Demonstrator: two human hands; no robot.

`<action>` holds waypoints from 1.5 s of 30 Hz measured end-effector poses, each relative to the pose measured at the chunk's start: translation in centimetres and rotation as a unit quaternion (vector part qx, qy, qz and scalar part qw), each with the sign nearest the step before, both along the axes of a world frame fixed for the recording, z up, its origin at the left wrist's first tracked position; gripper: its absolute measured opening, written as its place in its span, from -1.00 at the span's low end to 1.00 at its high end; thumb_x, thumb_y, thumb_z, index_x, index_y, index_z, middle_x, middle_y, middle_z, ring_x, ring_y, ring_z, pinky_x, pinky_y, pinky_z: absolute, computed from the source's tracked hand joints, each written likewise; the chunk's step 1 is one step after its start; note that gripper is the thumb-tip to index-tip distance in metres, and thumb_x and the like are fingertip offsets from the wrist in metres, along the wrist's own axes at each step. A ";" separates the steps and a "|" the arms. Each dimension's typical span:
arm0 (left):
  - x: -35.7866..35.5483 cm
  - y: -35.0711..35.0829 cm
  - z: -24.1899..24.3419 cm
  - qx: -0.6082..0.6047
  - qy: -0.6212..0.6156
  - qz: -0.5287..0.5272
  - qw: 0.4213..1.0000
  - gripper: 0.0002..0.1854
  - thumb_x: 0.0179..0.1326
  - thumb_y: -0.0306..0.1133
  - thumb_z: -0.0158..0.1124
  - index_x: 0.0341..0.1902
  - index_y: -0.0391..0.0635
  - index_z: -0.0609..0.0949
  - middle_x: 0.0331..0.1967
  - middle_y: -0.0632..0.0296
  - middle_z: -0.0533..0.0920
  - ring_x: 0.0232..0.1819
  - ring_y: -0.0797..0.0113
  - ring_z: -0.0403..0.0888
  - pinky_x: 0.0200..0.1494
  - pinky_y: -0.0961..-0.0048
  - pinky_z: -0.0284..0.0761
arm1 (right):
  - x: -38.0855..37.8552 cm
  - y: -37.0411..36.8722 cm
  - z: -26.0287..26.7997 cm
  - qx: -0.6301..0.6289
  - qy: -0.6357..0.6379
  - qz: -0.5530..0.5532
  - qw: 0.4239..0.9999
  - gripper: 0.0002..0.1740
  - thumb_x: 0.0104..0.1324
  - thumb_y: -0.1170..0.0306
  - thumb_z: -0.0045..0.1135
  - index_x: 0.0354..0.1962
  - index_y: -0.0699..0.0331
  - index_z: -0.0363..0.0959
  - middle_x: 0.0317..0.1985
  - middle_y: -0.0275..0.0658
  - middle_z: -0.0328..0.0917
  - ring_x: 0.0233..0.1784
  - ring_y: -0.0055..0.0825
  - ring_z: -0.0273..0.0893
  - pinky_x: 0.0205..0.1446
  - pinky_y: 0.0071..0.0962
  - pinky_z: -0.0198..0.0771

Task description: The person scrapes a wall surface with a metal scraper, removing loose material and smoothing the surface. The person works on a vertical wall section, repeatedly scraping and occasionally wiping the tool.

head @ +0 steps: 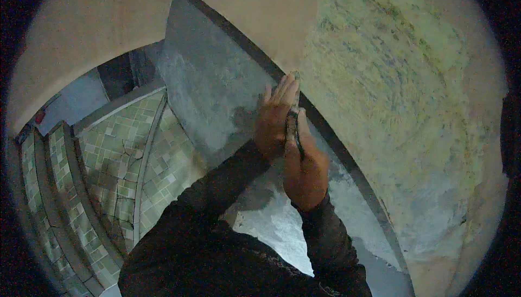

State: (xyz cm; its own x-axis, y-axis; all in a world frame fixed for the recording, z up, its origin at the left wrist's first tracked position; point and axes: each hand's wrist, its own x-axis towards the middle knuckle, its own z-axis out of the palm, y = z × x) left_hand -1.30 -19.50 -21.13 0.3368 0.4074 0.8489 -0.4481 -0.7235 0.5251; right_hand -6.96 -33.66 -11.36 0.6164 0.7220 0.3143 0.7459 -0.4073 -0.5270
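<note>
My right hand [307, 170] is closed around the dark handle of a flat hand tool [294, 122], which looks like a scraper or putty knife. The tool's far end meets the wall just above a dark baseboard strip [346, 154]. My left hand [276, 122] lies beside the tool with its fingers extended towards the tip, seemingly pressing on the blade; it is too dim to tell exactly. Beyond the strip, a beige wall carries a broad rough yellow-green patch [378, 85]. Under my hands is a grey floor surface [211, 69] with pale smears.
Tiled steps [85, 232] with dark edges descend at the lower left, beside a tiled landing [118, 146] with cracks. A pale, bright patch [276, 219] lies on the floor close to my body. Another beige wall [97, 12] stands at the upper left.
</note>
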 end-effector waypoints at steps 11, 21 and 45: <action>1.0 0.6 0.4 0.041 -0.005 0.022 0.999 -0.35 0.41 -0.17 -0.02 0.48 -0.26 0.25 0.54 -0.14 0.20 0.56 -0.12 0.14 0.52 -0.31 -0.20 | -0.1 0.2 0.5 0.022 -0.051 0.014 0.998 -0.42 0.51 0.43 -0.15 0.42 0.49 0.12 -0.06 0.03 0.69 0.04 -0.24 0.69 0.14 -0.36 0.49; 0.2 -1.3 1.8 0.020 0.041 0.037 0.998 -0.33 0.36 -0.20 0.03 0.48 -0.26 0.24 0.53 -0.14 0.23 0.56 -0.11 0.15 0.52 -0.29 -0.18 | 0.0 -0.9 1.4 0.028 -0.018 -0.004 0.999 -0.43 0.51 0.42 -0.15 0.41 0.47 0.16 0.17 0.14 0.56 0.09 -0.17 0.68 0.17 -0.34 0.48; -0.8 -0.7 2.0 -0.013 0.028 0.026 0.999 -0.26 0.33 -0.09 0.03 0.48 -0.31 0.26 0.50 -0.12 0.29 0.56 -0.09 0.15 0.53 -0.24 -0.12 | -1.5 -0.8 1.1 0.057 -0.068 0.021 0.996 -0.42 0.49 0.38 -0.14 0.39 0.45 0.20 0.16 0.25 0.52 0.17 0.01 0.61 0.18 -0.29 0.48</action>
State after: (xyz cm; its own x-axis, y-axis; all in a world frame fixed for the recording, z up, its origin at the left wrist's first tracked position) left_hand -2.06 -20.23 -19.15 0.3617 0.4464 0.8184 -0.3799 -0.7311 0.5667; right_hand -8.44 -34.51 -10.30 0.5333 0.7004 0.4744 0.8280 -0.3176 -0.4620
